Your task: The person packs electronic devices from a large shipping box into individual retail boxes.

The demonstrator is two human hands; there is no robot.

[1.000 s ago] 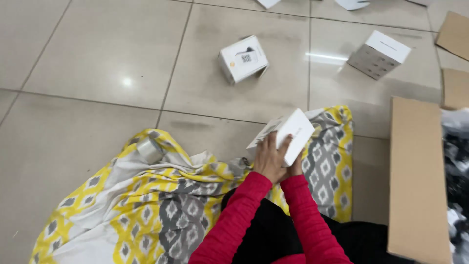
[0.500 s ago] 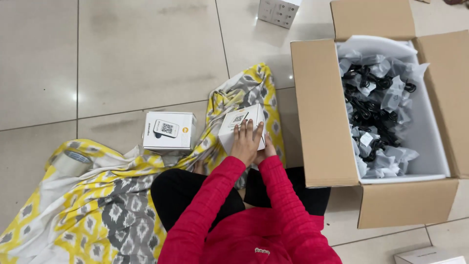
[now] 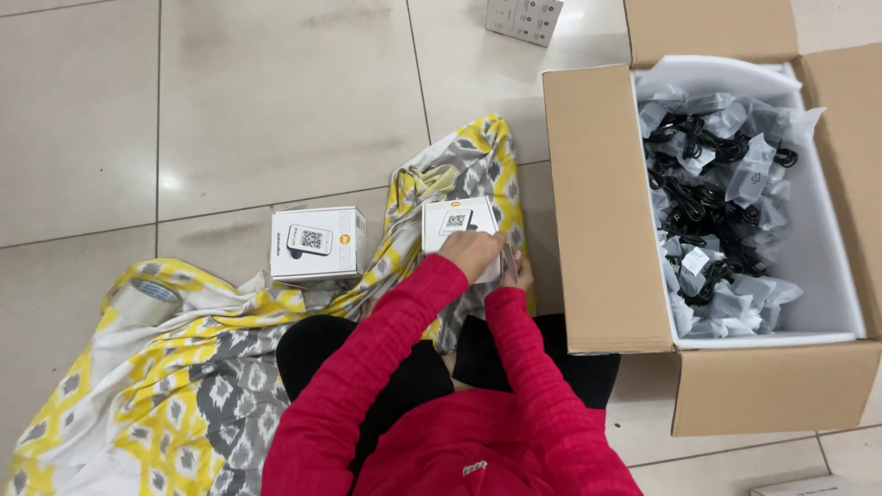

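Observation:
Both of my hands hold a small white box with a picture of a device on its top, just above my lap. My left hand grips its near edge from above. My right hand holds the box's right corner, mostly hidden behind it. My sleeves are red. The box hovers over a yellow, grey and white patterned cloth spread on the tiled floor.
A second white box of the same kind sits on the floor to the left. A roll of tape lies on the cloth. An open cardboard carton on the right holds several bagged black cables. Another white box lies farther away.
My view has swung right, bringing the open carton fully into sight. The box in my hands has turned from tilted up to lying flat with its printed top facing me.

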